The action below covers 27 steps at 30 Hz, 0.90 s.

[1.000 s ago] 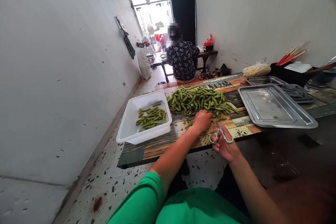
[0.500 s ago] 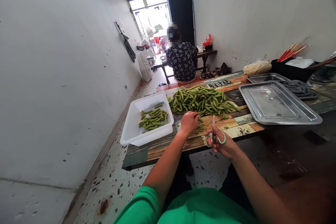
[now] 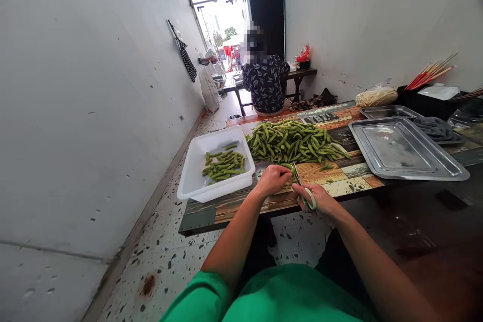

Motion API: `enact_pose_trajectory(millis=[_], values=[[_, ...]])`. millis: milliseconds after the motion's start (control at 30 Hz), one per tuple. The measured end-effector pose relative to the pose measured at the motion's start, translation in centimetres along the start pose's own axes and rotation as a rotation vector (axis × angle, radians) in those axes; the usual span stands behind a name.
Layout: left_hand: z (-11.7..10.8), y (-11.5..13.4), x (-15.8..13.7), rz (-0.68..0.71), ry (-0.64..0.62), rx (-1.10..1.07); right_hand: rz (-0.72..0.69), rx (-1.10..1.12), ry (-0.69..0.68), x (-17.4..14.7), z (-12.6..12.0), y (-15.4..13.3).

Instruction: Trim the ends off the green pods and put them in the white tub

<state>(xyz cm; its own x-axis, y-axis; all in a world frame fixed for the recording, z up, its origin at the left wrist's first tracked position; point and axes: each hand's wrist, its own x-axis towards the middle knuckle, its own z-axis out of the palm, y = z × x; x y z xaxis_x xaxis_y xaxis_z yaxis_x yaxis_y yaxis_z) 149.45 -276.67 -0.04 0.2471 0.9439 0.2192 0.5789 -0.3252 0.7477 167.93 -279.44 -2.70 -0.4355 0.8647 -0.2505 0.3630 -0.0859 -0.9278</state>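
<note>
My left hand (image 3: 273,180) is closed in a pinch at the near side of the table, on a green edamame pod (image 3: 293,172) that shows only in part. My right hand (image 3: 321,198) grips scissors (image 3: 311,199) with pale green handles, their blades pointing up and left beside the pod. Just beyond both hands lies a big heap of edamame pods (image 3: 294,142). To the left, a white plastic tub (image 3: 190,181) holds a smaller lot of pods (image 3: 225,165).
Metal trays (image 3: 407,153) lie at the right on the patterned wooden table (image 3: 356,186). Behind them are a bag of pale sticks (image 3: 377,95) and a black box (image 3: 413,95) with red-tipped sticks. A person (image 3: 265,83) sits facing away, beyond the table.
My right hand has brought the scissors left, close to my left hand, and turned the blades toward the pod. The view has shifted slightly.
</note>
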Motion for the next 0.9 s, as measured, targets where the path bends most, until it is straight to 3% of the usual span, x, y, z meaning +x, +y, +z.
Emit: enact_pose_trajectory(millis=[200, 367, 467, 567, 700, 900], values=[[0.2, -0.4, 0.3, -0.1, -0.004, -0.169, -0.073, -0.023, 0.106, 0.6, 0.2, 0.4], [0.9, 0.4, 0.7, -0.275, 0.228, -0.743, -0.009, 0.27, 0.062, -0.1, 0.6, -0.5], [1.5, 0.7, 0.9, -0.292, 0.381, -0.982, 0.007, 0.412, 0.008, -1.3, 1.2, -1.3], [2.1, 0.6, 1.0, -0.274, 0.498, -0.977, -0.009, 0.448, 0.034, -2.4, 2.0, -1.7], [2.7, 0.3, 0.9, -0.267, 0.618, -0.849, 0.004, 0.371, -0.055, -2.9, 2.7, -1.7], [2.9, 0.6, 0.1, -0.341, 0.583, -0.787, 0.004, 0.367, -0.031, -1.0, 2.9, -1.5]])
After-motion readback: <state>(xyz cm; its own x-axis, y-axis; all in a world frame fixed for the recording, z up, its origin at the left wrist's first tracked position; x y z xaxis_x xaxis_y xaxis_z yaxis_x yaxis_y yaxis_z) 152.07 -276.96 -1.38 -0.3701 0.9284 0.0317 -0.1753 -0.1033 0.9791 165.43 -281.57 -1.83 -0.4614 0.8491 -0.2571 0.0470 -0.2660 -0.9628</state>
